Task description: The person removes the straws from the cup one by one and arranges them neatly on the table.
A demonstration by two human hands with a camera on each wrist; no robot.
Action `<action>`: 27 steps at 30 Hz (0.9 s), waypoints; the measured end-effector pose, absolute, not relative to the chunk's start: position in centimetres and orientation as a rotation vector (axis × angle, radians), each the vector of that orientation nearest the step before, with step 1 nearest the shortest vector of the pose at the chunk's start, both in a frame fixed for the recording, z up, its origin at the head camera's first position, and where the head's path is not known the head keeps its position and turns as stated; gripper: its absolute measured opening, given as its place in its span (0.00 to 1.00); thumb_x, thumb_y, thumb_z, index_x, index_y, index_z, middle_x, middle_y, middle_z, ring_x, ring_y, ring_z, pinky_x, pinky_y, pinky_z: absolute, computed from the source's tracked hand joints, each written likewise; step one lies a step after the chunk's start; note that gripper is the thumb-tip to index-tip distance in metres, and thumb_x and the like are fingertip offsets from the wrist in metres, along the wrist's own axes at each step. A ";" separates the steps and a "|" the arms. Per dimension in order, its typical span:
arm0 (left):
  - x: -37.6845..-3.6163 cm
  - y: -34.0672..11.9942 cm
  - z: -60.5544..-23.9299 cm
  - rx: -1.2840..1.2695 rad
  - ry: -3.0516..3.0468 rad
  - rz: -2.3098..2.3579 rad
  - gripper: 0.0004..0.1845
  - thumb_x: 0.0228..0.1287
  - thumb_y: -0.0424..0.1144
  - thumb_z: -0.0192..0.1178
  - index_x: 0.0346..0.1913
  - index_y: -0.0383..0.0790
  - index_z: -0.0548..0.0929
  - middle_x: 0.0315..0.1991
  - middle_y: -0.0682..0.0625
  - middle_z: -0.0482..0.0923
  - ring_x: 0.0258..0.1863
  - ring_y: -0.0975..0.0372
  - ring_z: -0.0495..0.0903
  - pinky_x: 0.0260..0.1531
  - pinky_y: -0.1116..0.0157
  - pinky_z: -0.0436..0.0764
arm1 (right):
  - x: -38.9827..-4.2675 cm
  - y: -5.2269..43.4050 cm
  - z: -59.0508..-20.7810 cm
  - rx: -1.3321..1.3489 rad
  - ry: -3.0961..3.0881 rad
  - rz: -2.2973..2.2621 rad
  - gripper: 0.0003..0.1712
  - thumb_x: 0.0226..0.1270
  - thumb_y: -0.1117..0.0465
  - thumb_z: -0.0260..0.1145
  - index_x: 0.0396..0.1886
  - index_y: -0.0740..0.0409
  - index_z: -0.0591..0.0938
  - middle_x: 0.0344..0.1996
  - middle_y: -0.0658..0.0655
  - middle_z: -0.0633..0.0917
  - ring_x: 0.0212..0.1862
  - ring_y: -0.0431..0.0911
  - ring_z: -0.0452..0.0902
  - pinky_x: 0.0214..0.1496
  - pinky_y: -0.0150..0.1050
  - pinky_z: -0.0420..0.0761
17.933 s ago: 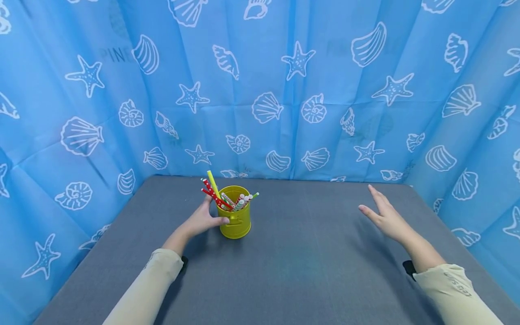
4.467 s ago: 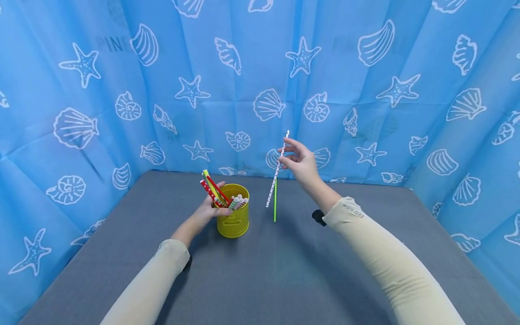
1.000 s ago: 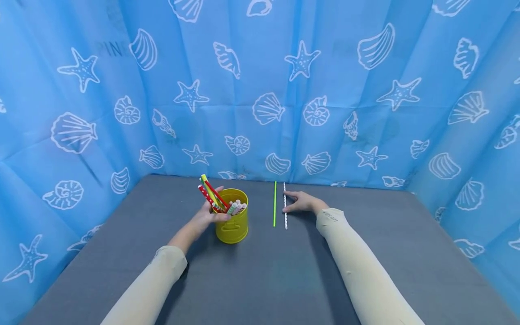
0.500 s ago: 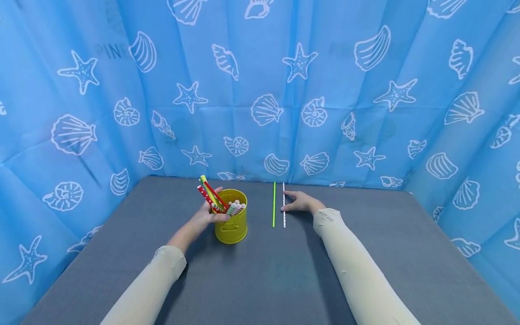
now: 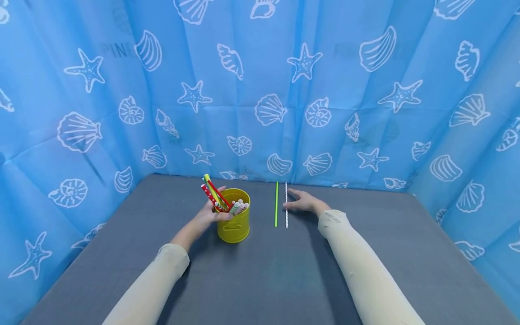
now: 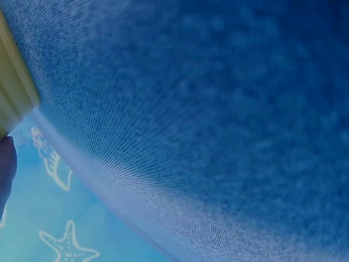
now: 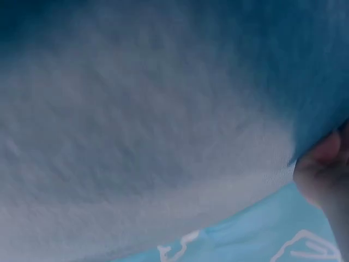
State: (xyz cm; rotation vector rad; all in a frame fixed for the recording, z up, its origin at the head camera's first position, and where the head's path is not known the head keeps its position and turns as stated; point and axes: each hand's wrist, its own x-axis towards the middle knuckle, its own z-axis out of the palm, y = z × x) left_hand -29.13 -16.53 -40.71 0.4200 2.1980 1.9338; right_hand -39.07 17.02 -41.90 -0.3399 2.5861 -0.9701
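Note:
My left hand [image 5: 205,217] grips a yellow bucket [image 5: 238,229], thumb over the front rim and fingers round its far left side. Paper straws [image 5: 237,207] in several colours stand inside, the red and yellow ones leaning left. A slice of the bucket's wall [image 6: 13,82] enters the left wrist view. Right of the bucket, a green straw [image 5: 276,205] lies on the table, pointing away from me. Parallel to it lies a white spotted straw [image 5: 286,220]. My right hand [image 5: 304,201] touches or nearly touches this straw's right side, thumb and index finger apart.
The grey cloth-covered table [image 5: 260,280] extends around both hands. Blue curtains [image 5: 252,90] with white shells and starfish rise along its back and sides. Both wrist views show mostly blurred cloth.
Earlier my right hand held the white spotted straw in the air; it now lies beside the green straw. Over the last second the hands barely move; the left keeps holding the bucket.

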 end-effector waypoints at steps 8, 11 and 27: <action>-29.3 -16.6 -40.9 0.454 2.178 1.974 0.50 0.56 0.38 0.65 0.77 0.43 0.45 0.69 0.34 0.58 0.68 0.44 0.57 0.69 0.42 0.50 | -38.0 17.0 -40.2 -0.223 2.547 -1.222 0.41 0.74 0.50 0.57 0.78 0.57 0.51 0.66 0.73 0.66 0.62 0.64 0.69 0.57 0.57 0.73; -29.4 -16.6 -40.9 0.481 2.146 2.009 0.53 0.55 0.41 0.68 0.77 0.41 0.45 0.69 0.33 0.59 0.68 0.44 0.58 0.69 0.43 0.51 | -37.6 16.4 -39.0 -0.257 2.524 -1.400 0.38 0.74 0.53 0.57 0.77 0.58 0.55 0.63 0.71 0.70 0.61 0.65 0.69 0.57 0.59 0.72; -29.3 -16.4 -40.8 0.441 2.137 2.031 0.52 0.54 0.38 0.67 0.77 0.42 0.46 0.68 0.33 0.59 0.68 0.44 0.59 0.69 0.43 0.50 | -34.1 8.8 -34.1 -0.715 2.231 -1.804 0.24 0.70 0.67 0.60 0.64 0.68 0.72 0.52 0.70 0.79 0.49 0.52 0.81 0.55 0.51 0.78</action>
